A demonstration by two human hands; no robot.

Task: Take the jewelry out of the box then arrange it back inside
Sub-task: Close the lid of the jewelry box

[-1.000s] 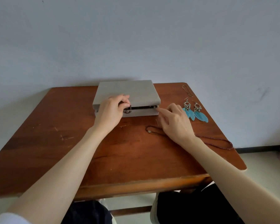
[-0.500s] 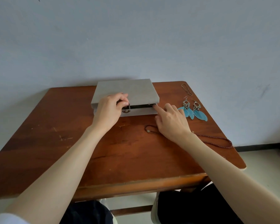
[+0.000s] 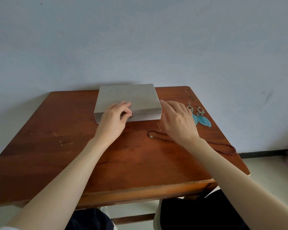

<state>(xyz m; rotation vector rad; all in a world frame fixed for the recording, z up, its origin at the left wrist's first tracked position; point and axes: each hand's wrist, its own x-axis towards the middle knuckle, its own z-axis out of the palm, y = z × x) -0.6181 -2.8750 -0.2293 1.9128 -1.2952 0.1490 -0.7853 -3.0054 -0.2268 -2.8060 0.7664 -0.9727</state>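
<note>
left hand pinches what looks like the clasp of flat grey rectangular box | right hand loose, fingers apart | risk: lid shut, blue feather earrings and dark beaded necklace left out on brown wooden worktop

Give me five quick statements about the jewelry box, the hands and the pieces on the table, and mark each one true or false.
1. The gray box has its lid down. True.
2. The left hand lies flat on the table, away from the box. False: its fingers are curled at the metal clasp on the box front.
3. The blue feather earrings lie on the table to the right of the box. True.
4. The right hand grips the beaded necklace. False: its fingers are extended by the box's right corner, and the necklace lies on the table.
5. The necklace is inside the box. False: it lies on the table in front.
</note>
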